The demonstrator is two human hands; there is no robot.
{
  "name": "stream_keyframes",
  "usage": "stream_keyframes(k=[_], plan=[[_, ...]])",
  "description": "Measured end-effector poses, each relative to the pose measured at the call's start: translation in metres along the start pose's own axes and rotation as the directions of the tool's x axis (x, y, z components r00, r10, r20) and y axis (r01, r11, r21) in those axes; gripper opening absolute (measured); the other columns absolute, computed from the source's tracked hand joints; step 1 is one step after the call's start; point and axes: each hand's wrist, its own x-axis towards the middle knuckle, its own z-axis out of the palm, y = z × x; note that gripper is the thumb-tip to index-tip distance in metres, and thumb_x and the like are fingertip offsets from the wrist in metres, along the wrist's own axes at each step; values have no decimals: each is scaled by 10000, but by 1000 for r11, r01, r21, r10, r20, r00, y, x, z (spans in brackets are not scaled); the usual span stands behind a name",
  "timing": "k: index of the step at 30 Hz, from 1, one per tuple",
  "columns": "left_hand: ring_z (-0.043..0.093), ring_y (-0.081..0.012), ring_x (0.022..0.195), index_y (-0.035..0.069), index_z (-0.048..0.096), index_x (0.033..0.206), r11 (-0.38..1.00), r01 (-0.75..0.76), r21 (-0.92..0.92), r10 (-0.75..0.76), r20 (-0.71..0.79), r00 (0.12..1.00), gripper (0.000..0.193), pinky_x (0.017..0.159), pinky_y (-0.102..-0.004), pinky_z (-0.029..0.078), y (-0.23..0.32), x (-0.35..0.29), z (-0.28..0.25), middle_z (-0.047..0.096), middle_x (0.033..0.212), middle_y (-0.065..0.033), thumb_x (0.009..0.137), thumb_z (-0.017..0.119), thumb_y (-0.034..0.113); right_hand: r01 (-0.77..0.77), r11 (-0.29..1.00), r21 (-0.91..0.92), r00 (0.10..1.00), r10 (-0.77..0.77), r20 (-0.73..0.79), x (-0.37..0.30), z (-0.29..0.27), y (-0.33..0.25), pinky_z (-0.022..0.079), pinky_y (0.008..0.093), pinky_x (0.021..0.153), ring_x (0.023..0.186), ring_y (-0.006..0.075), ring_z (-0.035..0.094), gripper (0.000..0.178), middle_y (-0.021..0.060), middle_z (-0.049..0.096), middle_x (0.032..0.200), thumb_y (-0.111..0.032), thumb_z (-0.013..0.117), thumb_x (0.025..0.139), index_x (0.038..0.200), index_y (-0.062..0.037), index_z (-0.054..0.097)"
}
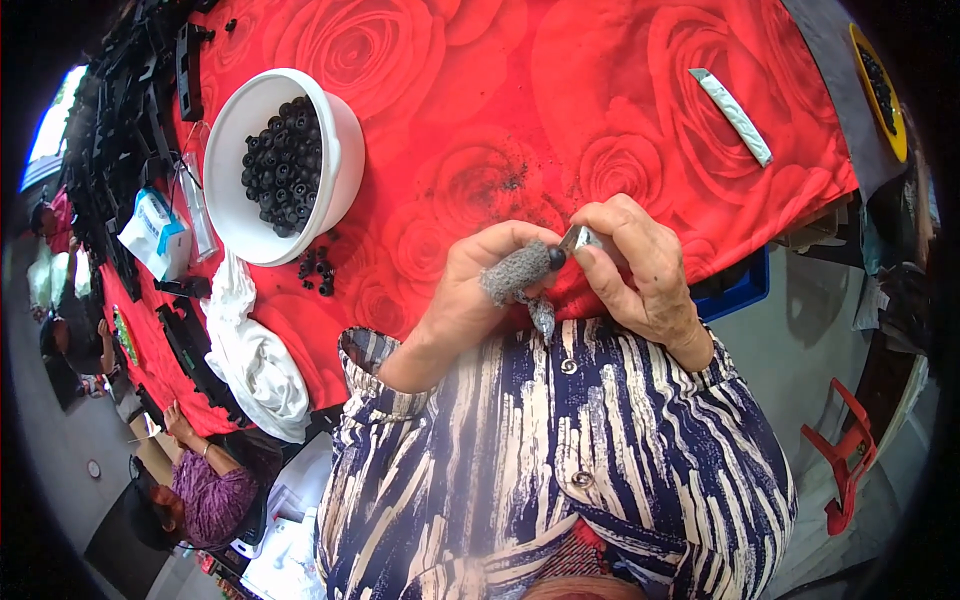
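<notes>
My left hand (460, 290) is closed, pinching a small black round part (556, 259) between its fingertips. Grey fuzzy fabric (518, 273) wraps one of its fingers, and a silvery-grey twisted end (541, 316) dangles below. In my right hand (645, 270), thumb and fingers grip a small blade (571, 238) with a pale wrapping at its held end. The blade's tip is at or very near the black part; exact contact cannot be told. Dark crumbs (515, 180) are scattered on the red rose-patterned tablecloth (460, 70) beyond my hands.
At left stands a white bowl (345, 160) of black round parts, with several loose parts (318, 268) beside it. A white cloth (255, 350), long black pieces (115, 130) and a person in purple (212, 495) are farther left. A narrow pale strip (732, 116) and yellow tray (901, 140) lie right.
</notes>
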Motion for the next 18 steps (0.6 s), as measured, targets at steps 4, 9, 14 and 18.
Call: stream_keyframes(k=[4,9,14,18], plan=[[490,-63,699,24,597,1076,1000,8,24,-8,-33,999,231,607,-185,372,0,0,0,588,855,-10,905,580,179,-16,1000,13,999,16,41,2,-2,-2,424,311,560,642,236,541,173,126,535,775,-11,573,826,993,31,557],[488,-62,711,26,591,1082,1000,15,2,-15,1,1000,234,612,-183,368,0,1,0,586,865,-8,906,578,178,-2,1000,11,999,2,48,3,-3,1,422,312,559,641,239,540,174,126,536,776,-15,576,823,989,35,557],[495,-57,717,26,590,1082,999,37,2,-37,10,999,224,620,-182,375,3,0,2,589,867,-6,906,574,163,31,999,30,998,-33,49,3,-5,5,417,313,551,633,239,534,176,124,543,767,-27,583,820,983,37,560],[501,-53,721,25,594,1074,998,57,3,-57,-7,998,217,626,-181,383,3,-1,6,594,860,-5,903,576,156,83,996,21,991,-84,105,6,-8,8,429,329,529,610,248,545,193,113,539,735,-32,630,772,949,19,573]])
